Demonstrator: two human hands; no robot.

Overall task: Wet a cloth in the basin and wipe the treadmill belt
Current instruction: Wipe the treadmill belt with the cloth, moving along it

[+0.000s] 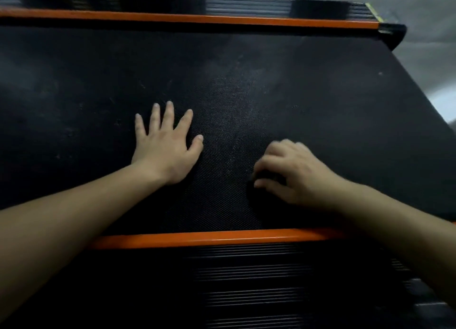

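A person leans over a treadmill belt (246, 82), both bare forearms reaching in across the near orange rail (209, 237). The left hand (165, 148) lies flat on the textured surface, fingers straight and spread, gripping nothing. It appears planted there to brace the body's weight, and perhaps to keep the belt from sliding under a wiping stroke. Just beside it, on its thumb side, the right hand (293, 173) is blurred, its fingers curled down onto the belt over a darker shape (265, 180) beneath its fingertips. That shape may be the cloth, bunched for scrubbing, but blur and dim light leave it unclear whether the hand clutches anything. The belt runs beneath both palms and well beyond the fingertips to a far orange rail (197, 19). Pale dusty smears past the left hand's fingers suggest there is wiping left to do. No basin is in view.
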